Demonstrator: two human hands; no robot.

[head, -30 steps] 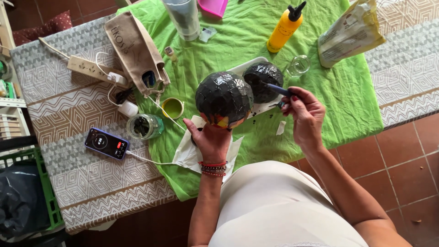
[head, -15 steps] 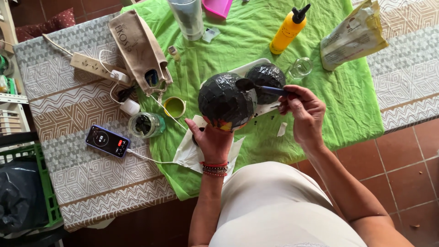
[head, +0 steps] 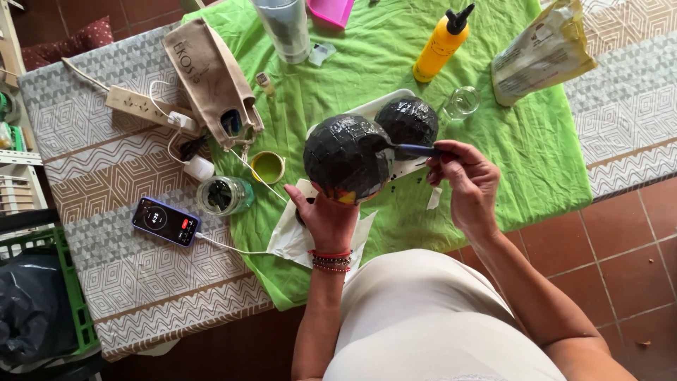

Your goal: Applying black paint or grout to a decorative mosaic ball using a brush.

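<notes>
My left hand (head: 326,217) cups a round ball (head: 347,155) from below; the ball is coated in black, with a patch of orange and yellow near its bottom. My right hand (head: 467,178) grips a blue-handled paintbrush (head: 416,149) whose tip touches the ball's right side. A second black ball (head: 407,120) rests on a white tray (head: 367,109) just behind. White paper (head: 296,236) lies under my left wrist.
On the green cloth (head: 522,155) stand a yellow squeeze bottle (head: 441,46), a small glass (head: 463,102), a paper bag (head: 543,53), a jar (head: 224,195), a green lid (head: 268,167) and a tall cup (head: 283,28). A charging phone (head: 166,221), power strip (head: 137,106) and burlap bag (head: 211,81) lie left.
The brush tip has shifted left from the tray's ball onto the side of the ball in my left hand. That ball has stayed raised over the cloth.
</notes>
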